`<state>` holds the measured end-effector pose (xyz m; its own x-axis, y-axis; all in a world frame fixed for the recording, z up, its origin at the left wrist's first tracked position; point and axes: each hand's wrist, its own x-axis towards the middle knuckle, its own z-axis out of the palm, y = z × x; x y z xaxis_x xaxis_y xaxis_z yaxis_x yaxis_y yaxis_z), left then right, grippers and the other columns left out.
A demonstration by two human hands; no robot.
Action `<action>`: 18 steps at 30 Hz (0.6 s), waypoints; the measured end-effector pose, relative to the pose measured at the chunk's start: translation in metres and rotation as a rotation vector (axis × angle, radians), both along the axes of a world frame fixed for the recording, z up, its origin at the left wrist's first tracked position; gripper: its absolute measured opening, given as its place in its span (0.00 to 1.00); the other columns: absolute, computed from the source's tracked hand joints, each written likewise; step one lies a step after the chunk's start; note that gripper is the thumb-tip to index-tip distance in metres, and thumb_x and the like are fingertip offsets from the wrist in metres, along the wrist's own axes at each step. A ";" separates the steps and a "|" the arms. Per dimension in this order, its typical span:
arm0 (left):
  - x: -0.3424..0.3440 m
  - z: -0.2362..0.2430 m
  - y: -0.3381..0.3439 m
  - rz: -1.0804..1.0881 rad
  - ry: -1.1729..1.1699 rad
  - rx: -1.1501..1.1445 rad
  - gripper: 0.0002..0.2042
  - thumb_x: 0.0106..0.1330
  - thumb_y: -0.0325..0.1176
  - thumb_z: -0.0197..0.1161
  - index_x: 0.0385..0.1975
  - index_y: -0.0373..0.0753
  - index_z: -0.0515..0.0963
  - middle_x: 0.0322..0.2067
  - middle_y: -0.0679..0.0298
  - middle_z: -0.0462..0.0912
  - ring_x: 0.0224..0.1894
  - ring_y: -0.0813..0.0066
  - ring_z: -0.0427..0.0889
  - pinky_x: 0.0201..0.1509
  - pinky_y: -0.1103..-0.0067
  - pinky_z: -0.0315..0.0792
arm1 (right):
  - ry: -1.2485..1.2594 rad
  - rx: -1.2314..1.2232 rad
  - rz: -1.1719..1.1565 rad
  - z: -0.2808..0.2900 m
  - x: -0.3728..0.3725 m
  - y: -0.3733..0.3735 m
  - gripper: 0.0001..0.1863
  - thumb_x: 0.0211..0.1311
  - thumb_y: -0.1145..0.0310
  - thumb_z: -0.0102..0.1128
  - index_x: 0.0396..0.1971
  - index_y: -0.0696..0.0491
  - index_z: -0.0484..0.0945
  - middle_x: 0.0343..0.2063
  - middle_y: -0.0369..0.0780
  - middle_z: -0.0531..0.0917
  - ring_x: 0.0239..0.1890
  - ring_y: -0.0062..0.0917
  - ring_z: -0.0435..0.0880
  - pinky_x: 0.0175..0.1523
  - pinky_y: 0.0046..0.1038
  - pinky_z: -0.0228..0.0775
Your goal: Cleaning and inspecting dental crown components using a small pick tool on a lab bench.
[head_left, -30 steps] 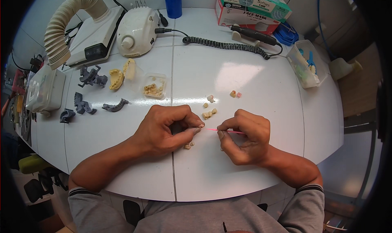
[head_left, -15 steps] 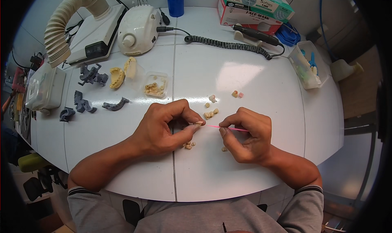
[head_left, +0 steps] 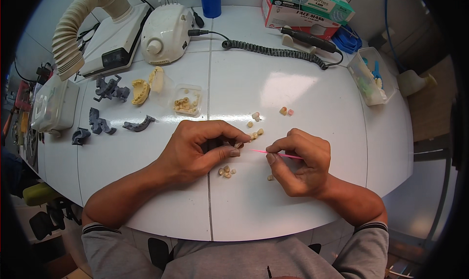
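Note:
My left hand (head_left: pixel 193 149) pinches a small tooth-coloured dental crown (head_left: pixel 239 145) between thumb and index finger; the fingers partly cover it. In my right hand (head_left: pixel 307 164) is a thin pink stick (head_left: pixel 258 151), gripped between thumb and forefinger, its fine tip pointing left, a short gap from the crown. Below the left fingers lies a group of several loose crowns (head_left: pixel 226 172). Just beyond the hands sits a joined row of crowns (head_left: pixel 256 133), and one small crown (head_left: pixel 270 178) is beside my right thumb.
Further back stand a clear tub (head_left: pixel 199 103) of crowns, yellow dental models (head_left: pixel 140 92) and grey jaw pieces (head_left: pixel 138 125). Behind them are a white control unit (head_left: pixel 163 39) and a corded black handpiece (head_left: pixel 310 40). A plastic bin (head_left: pixel 366 86) stands at right, a lidded box (head_left: pixel 56 108) at left.
My right hand has shifted slightly right, drawing the pink stick's tip away from the crown. My left fingers have changed their hold, and the crown's angle looks different.

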<state>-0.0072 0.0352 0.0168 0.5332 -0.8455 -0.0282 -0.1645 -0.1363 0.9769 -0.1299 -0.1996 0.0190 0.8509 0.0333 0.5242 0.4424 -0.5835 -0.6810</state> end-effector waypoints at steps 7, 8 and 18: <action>-0.001 -0.005 -0.002 0.020 0.038 -0.044 0.12 0.68 0.14 0.67 0.50 0.31 0.82 0.51 0.50 0.89 0.57 0.69 0.88 0.64 0.73 0.83 | -0.028 -0.010 -0.021 -0.002 0.004 -0.009 0.07 0.49 0.82 0.69 0.30 0.58 0.86 0.16 0.36 0.79 0.15 0.18 0.74 0.21 0.23 0.60; 0.000 -0.005 -0.001 0.021 0.039 -0.041 0.12 0.68 0.14 0.67 0.50 0.31 0.82 0.51 0.50 0.89 0.57 0.69 0.88 0.64 0.73 0.83 | -0.026 -0.007 -0.020 -0.003 0.004 -0.009 0.07 0.49 0.82 0.69 0.30 0.58 0.86 0.16 0.36 0.79 0.15 0.18 0.74 0.21 0.23 0.60; -0.002 -0.002 0.000 0.054 -0.006 -0.006 0.12 0.66 0.17 0.71 0.47 0.31 0.80 0.50 0.50 0.90 0.53 0.68 0.90 0.59 0.74 0.86 | 0.031 -0.002 -0.011 -0.003 0.004 -0.011 0.07 0.49 0.82 0.69 0.30 0.58 0.85 0.17 0.37 0.80 0.15 0.18 0.74 0.21 0.23 0.60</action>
